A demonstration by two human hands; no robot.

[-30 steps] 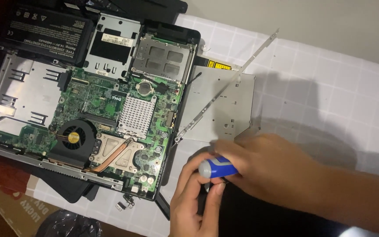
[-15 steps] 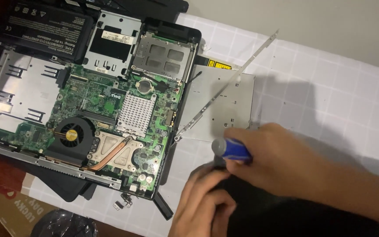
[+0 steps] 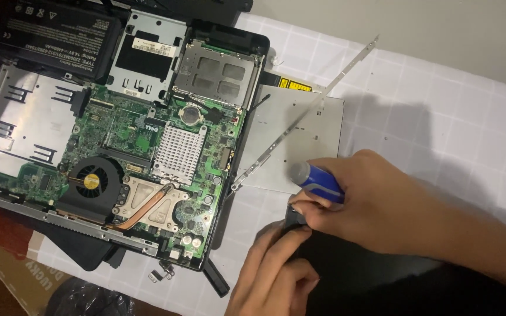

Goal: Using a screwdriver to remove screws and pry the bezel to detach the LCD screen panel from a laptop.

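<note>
A black battery pack (image 3: 60, 32) sits at the top left of the opened laptop, its face carrying a rectangular label of small pale print on black. Just to its right, a white strip sticker (image 3: 150, 43) runs across the top of the metal drive caddy, with a smaller white one (image 3: 125, 89) near the caddy's lower edge. On the silver optical drive, right of the laptop's upper corner, lies a yellow rectangular warning label (image 3: 295, 85) with dark marks. At the bottom left, a brown cardboard box (image 3: 19, 275) with dark printed letters pokes out from under the white cloth
</note>
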